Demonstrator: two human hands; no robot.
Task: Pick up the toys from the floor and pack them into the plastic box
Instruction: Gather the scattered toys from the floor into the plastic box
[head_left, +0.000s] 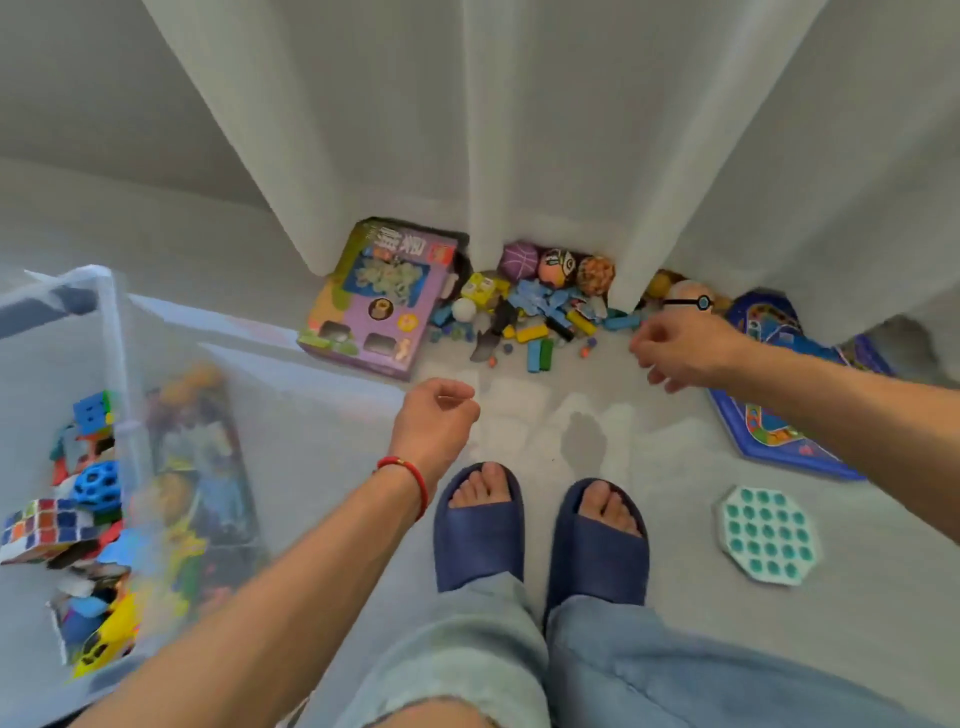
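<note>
A clear plastic box (111, 332) stands at the left, holding several toys, among them a puzzle cube and a blue holed ball. A purple toy carton (382, 301) lies by the curtain. Right of it sits a pile of small blocks (540, 327) and balls (556, 267). A blue game board (769, 431) lies at the right, with a teal octagonal pop toy (768, 535) nearer me. My left hand (436, 421) hangs loosely curled and empty above the floor. My right hand (680, 348) hovers with loosely curled fingers just right of the block pile, holding nothing.
White curtains (519, 130) hang down to the floor behind the toys and partly cover them. My feet in dark blue slippers (540, 530) stand on the grey floor between the box and the pop toy.
</note>
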